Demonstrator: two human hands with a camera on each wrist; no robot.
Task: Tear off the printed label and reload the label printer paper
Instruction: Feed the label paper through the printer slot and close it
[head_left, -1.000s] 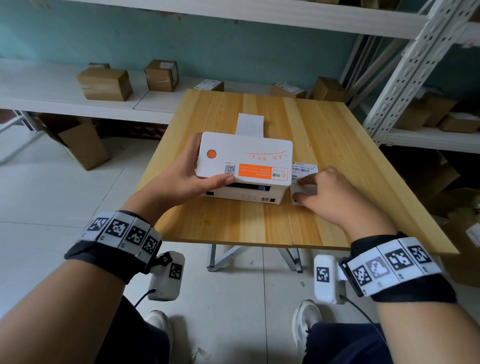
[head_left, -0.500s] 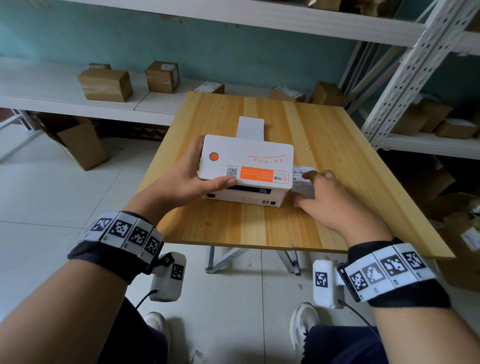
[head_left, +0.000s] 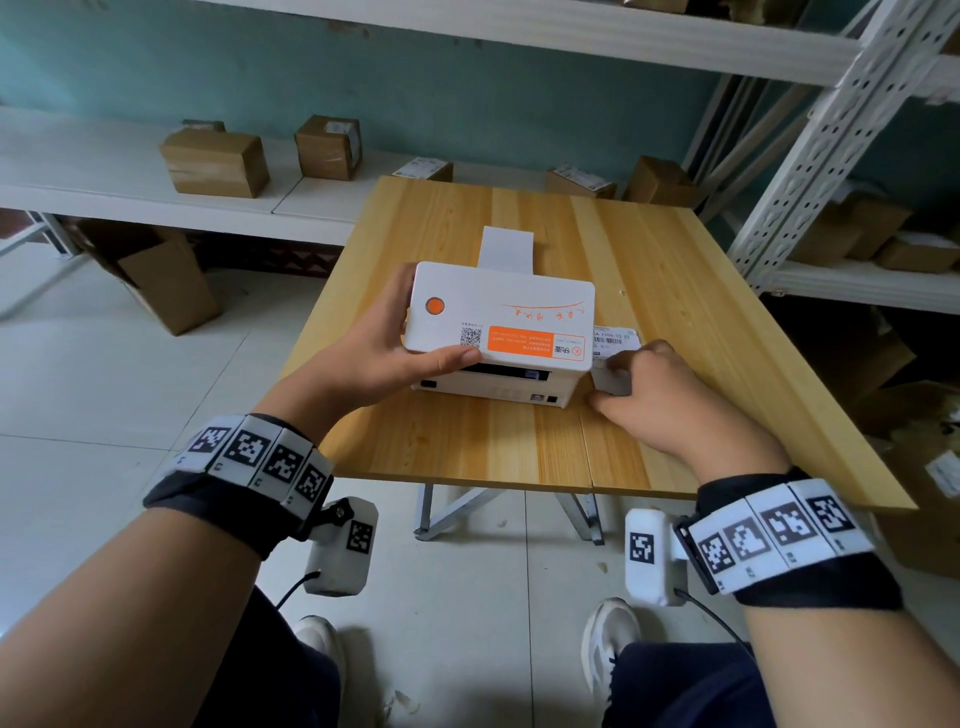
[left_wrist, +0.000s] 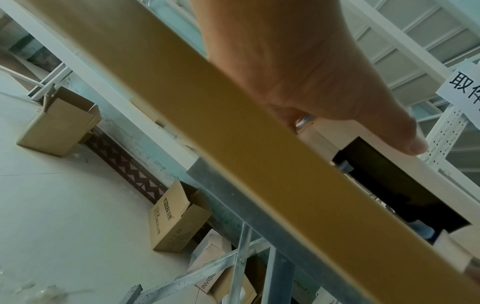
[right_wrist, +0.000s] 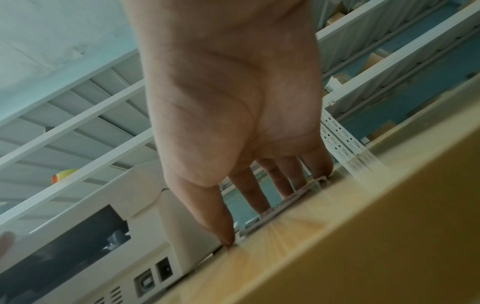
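With the printer lid (head_left: 501, 317) gripped by the left hand (head_left: 374, 358), the torn label (head_left: 613, 364) is pressed onto the bench (head_left: 701, 312) under the right hand (head_left: 660, 400)'s straight fingers (right_wrist: 249, 191); fresh paper is judged needed next.

Black wristbands (head_left: 236, 501) with checkered white tags; dark trousers, seemingly white shoes.

Smooth white plastic label printer (head_left: 501, 317) on a wooden table (head_left: 675, 291).
Table top shows pale, matt grain; printed label (head_left: 615, 338) is paper; table legs (left_wrist: 246, 205) are dull grey metal.
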